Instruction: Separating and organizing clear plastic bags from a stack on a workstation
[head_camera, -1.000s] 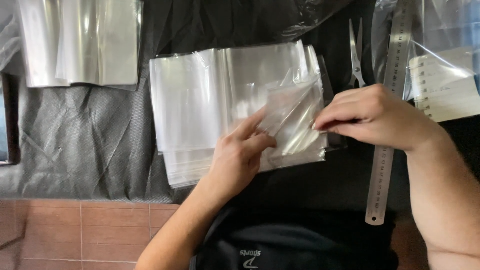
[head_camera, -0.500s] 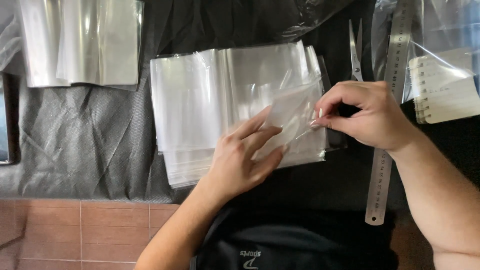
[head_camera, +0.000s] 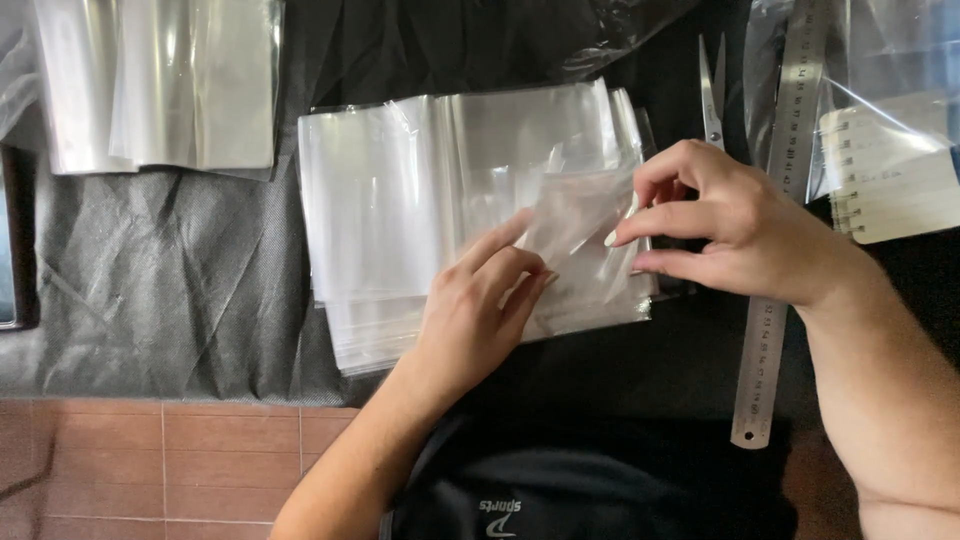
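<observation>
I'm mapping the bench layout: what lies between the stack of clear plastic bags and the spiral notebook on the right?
In the head view, the scissors and the steel ruler lie between the stack of clear bags and the notebook; the right hand partly covers the ruler.

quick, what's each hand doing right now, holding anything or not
Left hand: open, fingers resting flat on the stack of clear plastic bags, gripping nothing.
Right hand: fingertips pinched on the edge of the top clear bag.

**Both hands low, fingers working close together**

Left hand lies palm down, wrist angled in from below, index finger stretched forward, the others curled. Right hand comes in from the right, forearm bare, its grip a fine pinch: thumb and fingertips drawn together, pointing left.
</observation>
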